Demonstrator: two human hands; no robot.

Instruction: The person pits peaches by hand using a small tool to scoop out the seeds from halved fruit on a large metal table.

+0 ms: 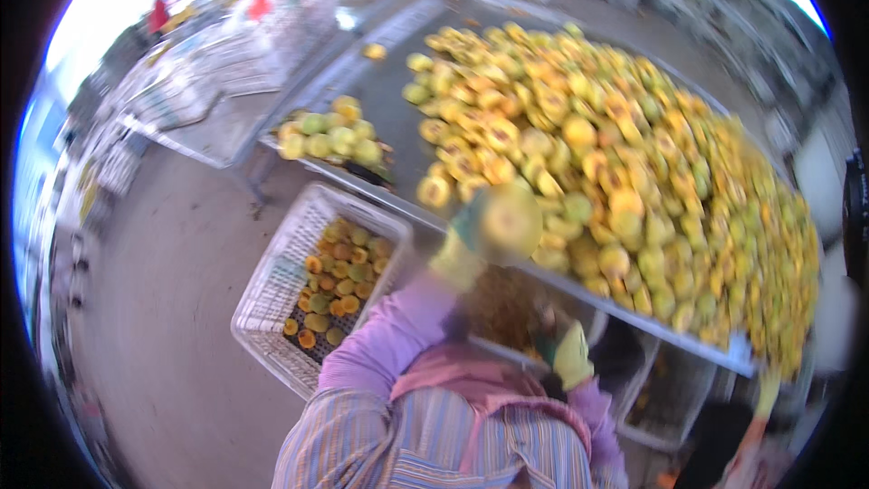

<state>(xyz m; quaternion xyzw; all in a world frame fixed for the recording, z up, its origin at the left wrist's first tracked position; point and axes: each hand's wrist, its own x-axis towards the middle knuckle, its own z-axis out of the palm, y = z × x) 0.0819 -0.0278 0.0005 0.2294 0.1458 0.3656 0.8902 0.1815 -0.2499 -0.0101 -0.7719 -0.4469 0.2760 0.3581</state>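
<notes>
My left hand (pixel 465 238), in a yellow and green glove, is raised at the near edge of the metal table (pixel 397 78). It grips a blurred yellow peach-like fruit half (pixel 514 221), whose cut face shows a pale centre. Lower and to the right, my right hand (pixel 571 356) wears a matching glove. It is curled close to my body beside a container of brown debris (pixel 506 305), possibly fruit pits. Whether anything sits in those fingers is hidden by blur. Beyond my left hand, a large heap of halved yellow-green fruit (pixel 543 115) covers much of the tabletop.
Several whole fruits (pixel 336 132) lie at the table's left corner beside a dark object (pixel 366 173). On the floor to the left stands a white plastic crate (pixel 268 285) with fruit inside. Another person's gloved hand (pixel 767 387) reaches the heap at right. Another crate (pixel 669 387) stands below.
</notes>
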